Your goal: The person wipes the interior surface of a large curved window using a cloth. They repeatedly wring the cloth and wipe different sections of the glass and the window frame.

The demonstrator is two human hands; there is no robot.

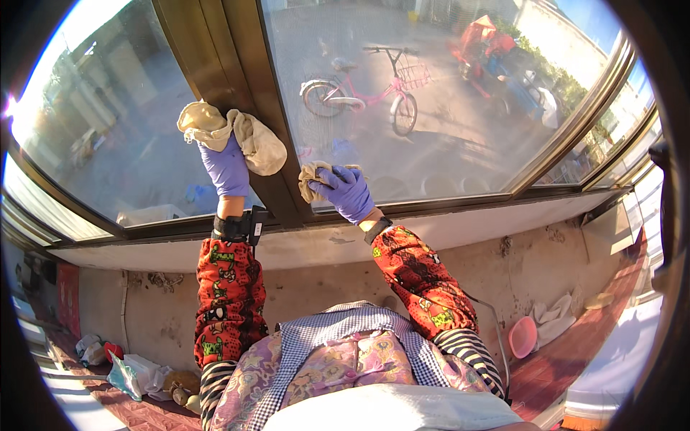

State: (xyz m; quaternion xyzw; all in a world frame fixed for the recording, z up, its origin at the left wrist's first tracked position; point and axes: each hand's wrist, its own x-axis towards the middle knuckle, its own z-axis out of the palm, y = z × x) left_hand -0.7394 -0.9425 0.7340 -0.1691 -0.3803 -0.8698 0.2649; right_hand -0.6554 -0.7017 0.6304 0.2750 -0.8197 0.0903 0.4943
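Note:
My left hand (225,165), in a purple glove, is closed on a bunched beige cloth (260,144) against the brown upright window frame (215,54). The cloth bulges out on both sides of the hand, and most of the fingers are hidden under it. My right hand (346,192), also gloved in purple, grips a smaller crumpled beige cloth (309,181) at the lower left corner of the right window pane (460,161). Its fingers are bent over the cloth. Both forearms wear red patterned sleeve covers, with dark bands at the wrists.
A sill (431,223) runs below the panes. Through the glass stand a pink bicycle (366,97) and a red and blue vehicle (503,72). A pink basin (522,337) lies low on the right; plastic bags (136,375) lie low on the left.

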